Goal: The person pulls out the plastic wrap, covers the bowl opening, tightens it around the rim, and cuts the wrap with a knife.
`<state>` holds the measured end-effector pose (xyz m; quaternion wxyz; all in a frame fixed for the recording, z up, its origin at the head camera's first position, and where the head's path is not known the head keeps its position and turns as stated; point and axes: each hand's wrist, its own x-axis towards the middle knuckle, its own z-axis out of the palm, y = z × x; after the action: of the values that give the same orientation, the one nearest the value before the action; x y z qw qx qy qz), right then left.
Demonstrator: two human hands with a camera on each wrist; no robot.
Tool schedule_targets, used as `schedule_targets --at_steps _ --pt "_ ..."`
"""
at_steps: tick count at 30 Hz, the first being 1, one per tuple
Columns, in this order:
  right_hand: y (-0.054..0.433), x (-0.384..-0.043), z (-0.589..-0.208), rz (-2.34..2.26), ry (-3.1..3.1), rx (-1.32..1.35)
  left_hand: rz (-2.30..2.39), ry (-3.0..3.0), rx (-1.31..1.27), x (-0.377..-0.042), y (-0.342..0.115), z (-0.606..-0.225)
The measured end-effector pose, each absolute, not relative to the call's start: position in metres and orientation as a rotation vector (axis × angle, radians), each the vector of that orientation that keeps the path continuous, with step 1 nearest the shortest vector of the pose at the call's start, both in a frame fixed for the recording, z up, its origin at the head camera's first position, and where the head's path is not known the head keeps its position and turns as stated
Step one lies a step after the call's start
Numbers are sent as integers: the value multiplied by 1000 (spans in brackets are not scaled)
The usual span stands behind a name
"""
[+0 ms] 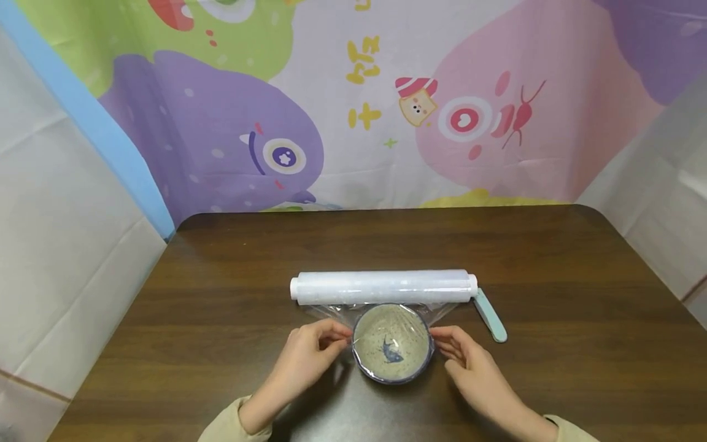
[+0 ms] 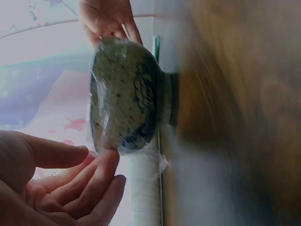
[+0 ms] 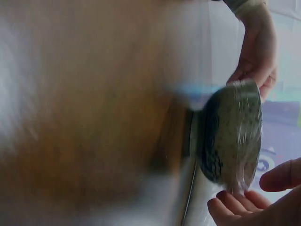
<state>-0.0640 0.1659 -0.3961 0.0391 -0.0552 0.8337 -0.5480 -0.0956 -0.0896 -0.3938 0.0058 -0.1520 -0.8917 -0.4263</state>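
A speckled ceramic bowl [image 1: 393, 344] with a blue fish inside stands upright on the table. Clear plastic wrap [image 2: 101, 101] stretches over its mouth and clings to its outer side. At the bowl's left, my left hand [image 1: 310, 355] touches the wrapped side with its fingertips, the thumb apart from them. My right hand [image 1: 476, 371] touches the opposite side the same way, fingers against the film and thumb held off, as the right wrist view shows. Just behind the bowl lies a roll of plastic wrap [image 1: 383, 287], with film running from it toward the bowl.
A pale blue-green, slim-handled tool [image 1: 490, 316] lies at the roll's right end, its far end hidden by the roll. The dark wooden table [image 1: 232, 258] has rounded far corners. A cartoon-printed curtain [image 1: 353, 166] hangs along its back edge.
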Motion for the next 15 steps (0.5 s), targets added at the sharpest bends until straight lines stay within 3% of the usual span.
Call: schedule_targets --at_steps 8,15 --pt "164 -59 -397 -1768 2500 -225 -1287 -2858 -583 -85 -93 -387" --pt "170 -61 -399 -1817 2413 -201 -1452 -2896 -290 -89 -101 -393"
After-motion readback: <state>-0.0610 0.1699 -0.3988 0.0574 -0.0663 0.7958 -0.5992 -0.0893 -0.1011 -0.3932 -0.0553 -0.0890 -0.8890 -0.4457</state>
